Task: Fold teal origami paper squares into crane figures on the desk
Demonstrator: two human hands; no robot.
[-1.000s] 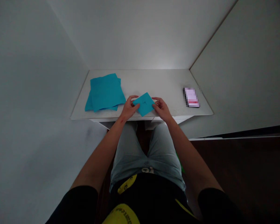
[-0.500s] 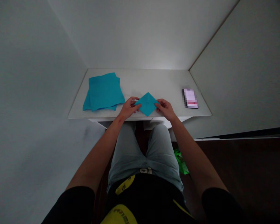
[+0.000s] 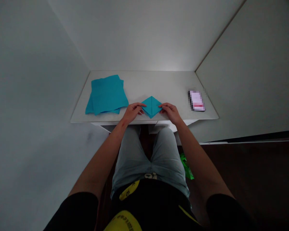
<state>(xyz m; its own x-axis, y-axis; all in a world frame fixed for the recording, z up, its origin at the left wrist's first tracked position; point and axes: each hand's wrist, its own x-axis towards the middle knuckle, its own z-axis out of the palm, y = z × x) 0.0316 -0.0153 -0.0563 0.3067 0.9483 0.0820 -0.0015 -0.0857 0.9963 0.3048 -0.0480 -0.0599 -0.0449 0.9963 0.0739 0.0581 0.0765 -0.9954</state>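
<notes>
Left hand and right hand, both part-curled, pinch opposite corners of the folded turquoise sheet, a creased diamond at the near edge of the white desk! Larger turquoise sheets lie left, a phone right; pale walls hem the desk in, dark floor below.
</notes>
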